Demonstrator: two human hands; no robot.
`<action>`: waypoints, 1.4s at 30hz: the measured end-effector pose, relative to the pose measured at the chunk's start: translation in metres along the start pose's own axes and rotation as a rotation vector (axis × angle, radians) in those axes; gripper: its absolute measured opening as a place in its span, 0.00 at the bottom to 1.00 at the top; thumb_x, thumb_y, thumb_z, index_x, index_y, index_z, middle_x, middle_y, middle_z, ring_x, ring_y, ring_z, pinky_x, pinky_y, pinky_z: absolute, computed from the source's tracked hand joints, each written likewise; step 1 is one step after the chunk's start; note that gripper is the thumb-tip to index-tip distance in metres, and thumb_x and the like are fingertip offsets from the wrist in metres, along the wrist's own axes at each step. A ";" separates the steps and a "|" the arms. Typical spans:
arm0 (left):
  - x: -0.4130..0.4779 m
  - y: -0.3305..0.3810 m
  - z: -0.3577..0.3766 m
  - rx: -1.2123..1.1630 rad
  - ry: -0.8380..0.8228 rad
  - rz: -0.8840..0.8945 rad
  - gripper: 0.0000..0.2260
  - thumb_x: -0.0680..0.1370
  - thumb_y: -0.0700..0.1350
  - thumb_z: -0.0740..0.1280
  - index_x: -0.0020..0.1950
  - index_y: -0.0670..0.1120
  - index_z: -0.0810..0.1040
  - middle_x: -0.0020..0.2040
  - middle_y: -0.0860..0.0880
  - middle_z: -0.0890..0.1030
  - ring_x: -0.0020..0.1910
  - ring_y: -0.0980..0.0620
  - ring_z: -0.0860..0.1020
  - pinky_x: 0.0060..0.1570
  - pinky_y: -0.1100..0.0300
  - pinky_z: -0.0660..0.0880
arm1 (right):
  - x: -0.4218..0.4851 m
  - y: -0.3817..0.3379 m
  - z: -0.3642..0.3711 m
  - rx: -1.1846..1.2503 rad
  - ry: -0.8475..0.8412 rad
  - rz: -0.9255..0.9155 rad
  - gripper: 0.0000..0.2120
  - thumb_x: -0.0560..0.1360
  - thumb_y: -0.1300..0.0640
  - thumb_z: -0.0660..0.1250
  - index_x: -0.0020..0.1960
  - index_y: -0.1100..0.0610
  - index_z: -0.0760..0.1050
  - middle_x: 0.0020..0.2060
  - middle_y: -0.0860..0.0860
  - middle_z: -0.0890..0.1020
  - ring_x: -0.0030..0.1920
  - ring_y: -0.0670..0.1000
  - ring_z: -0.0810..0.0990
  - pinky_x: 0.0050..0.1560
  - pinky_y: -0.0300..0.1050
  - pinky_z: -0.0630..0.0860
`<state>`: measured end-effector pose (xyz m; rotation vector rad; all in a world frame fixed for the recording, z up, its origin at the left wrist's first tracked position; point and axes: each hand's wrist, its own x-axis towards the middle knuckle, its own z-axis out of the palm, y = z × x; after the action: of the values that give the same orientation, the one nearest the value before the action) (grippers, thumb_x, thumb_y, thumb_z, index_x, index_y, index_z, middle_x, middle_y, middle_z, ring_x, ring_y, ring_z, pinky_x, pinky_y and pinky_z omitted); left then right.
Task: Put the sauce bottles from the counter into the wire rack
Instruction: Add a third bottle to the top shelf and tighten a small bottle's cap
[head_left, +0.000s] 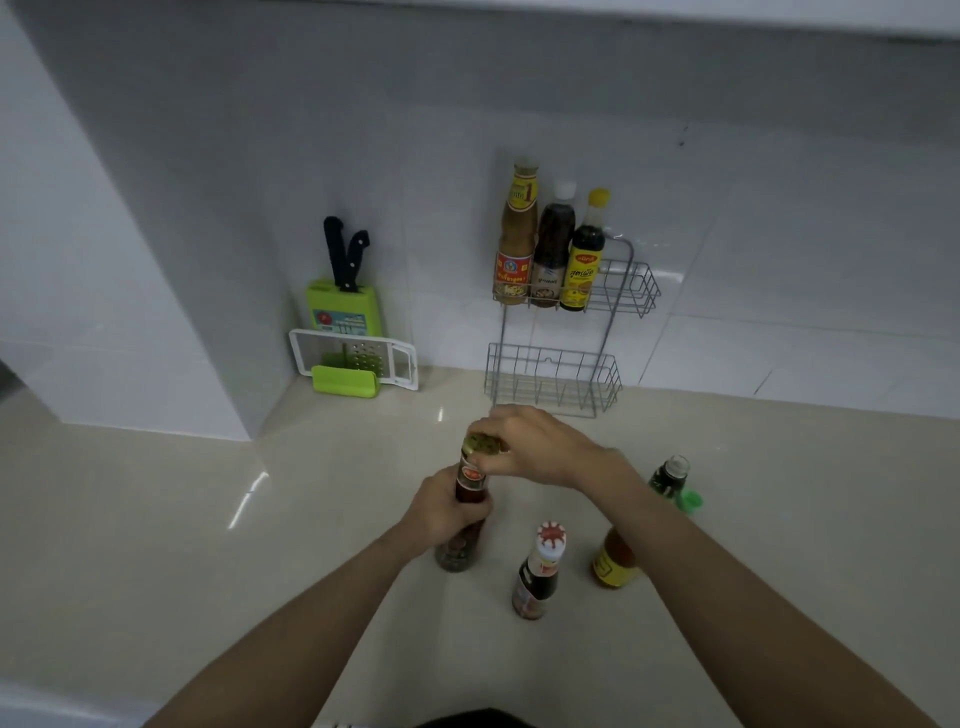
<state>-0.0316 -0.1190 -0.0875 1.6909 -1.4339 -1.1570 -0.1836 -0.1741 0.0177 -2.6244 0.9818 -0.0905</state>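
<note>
Counter: pale and glossy under white tile.
Sauce bottle: upright on it, long axis vertical; wire rack straight ahead, lower basket nearest.
Left hand: wrapped round the bottle's body.
Right hand: fingers curled over its green cap.

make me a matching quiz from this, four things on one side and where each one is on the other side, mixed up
1. yellow-capped bottle
2. olive-capped bottle
3. red-and-white-capped bottle
4. knives

A. standing untouched on the counter
B. in the green block
C. top shelf of the wire rack
D. gripped by the left hand and right hand

Pairs: 1-C, 2-D, 3-A, 4-B
</note>
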 end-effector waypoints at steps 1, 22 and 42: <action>0.005 0.010 -0.005 0.007 0.009 0.009 0.09 0.70 0.42 0.74 0.47 0.42 0.80 0.45 0.43 0.84 0.45 0.47 0.82 0.48 0.53 0.78 | 0.004 0.001 -0.011 -0.014 -0.003 -0.011 0.15 0.76 0.49 0.64 0.58 0.57 0.77 0.46 0.54 0.78 0.46 0.53 0.75 0.48 0.54 0.75; 0.015 0.091 -0.048 -0.211 -0.338 0.142 0.06 0.56 0.33 0.62 0.31 0.36 0.72 0.31 0.41 0.78 0.36 0.44 0.76 0.41 0.58 0.74 | 0.037 0.006 -0.123 0.317 -0.263 -0.189 0.20 0.73 0.68 0.70 0.63 0.55 0.77 0.57 0.45 0.81 0.59 0.45 0.79 0.60 0.39 0.75; 0.000 0.104 -0.040 -0.171 -0.167 0.112 0.04 0.54 0.35 0.65 0.26 0.40 0.75 0.28 0.43 0.78 0.33 0.45 0.77 0.39 0.54 0.73 | 0.021 -0.019 -0.073 -0.487 0.352 -0.184 0.06 0.80 0.50 0.49 0.51 0.53 0.59 0.27 0.52 0.72 0.26 0.58 0.70 0.29 0.47 0.65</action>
<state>-0.0392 -0.1437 0.0213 1.4074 -1.4638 -1.3437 -0.1691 -0.1955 0.0915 -3.2231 0.9613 -0.4181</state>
